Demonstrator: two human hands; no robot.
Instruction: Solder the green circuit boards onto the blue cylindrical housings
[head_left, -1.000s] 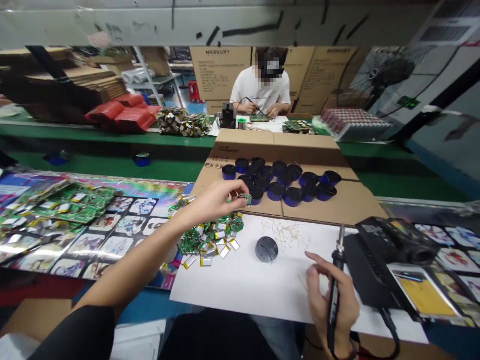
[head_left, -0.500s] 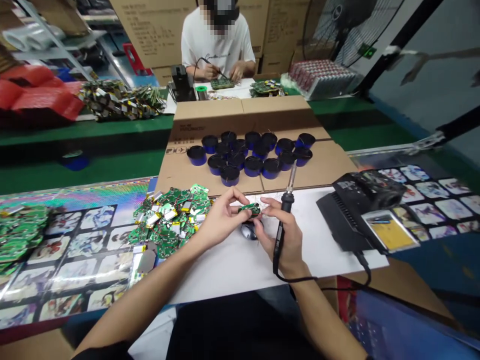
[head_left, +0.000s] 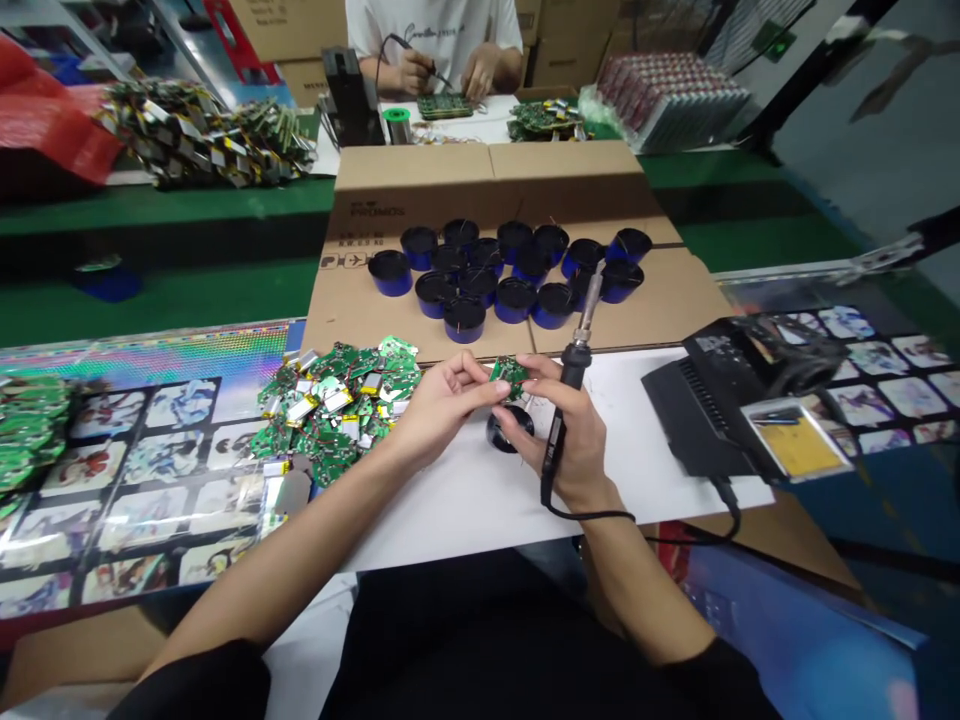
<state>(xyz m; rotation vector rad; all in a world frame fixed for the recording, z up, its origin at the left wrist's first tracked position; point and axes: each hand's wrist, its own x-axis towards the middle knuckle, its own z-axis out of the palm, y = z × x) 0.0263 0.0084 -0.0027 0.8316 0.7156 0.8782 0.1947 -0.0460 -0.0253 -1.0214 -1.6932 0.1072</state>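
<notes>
My left hand (head_left: 444, 408) pinches a small green circuit board (head_left: 509, 374) at its left edge. Against the board's right side are the fingers of my right hand (head_left: 574, 440), which also holds a black soldering iron (head_left: 574, 375), tip pointing up and away. Thin wires show near the fingertips. Just below the board, a round black part (head_left: 510, 430) rests on the white sheet (head_left: 450, 515), partly covered by my right fingers. A heap of green boards with silver battery cells (head_left: 337, 405) lies left of my left hand.
Several blue-black round cups (head_left: 464, 318) stand on cardboard (head_left: 345, 330) ahead. A black soldering station (head_left: 697, 410) with a yellow sponge (head_left: 799, 440) is at the right. More boards (head_left: 34, 435) lie far left. Across the bench, a person's hands (head_left: 480, 72) work on a board.
The view has tilted down and moved closer. The small board has turned to show more of its green face, and the round black part beneath is more exposed. Both hands keep their hold.
</notes>
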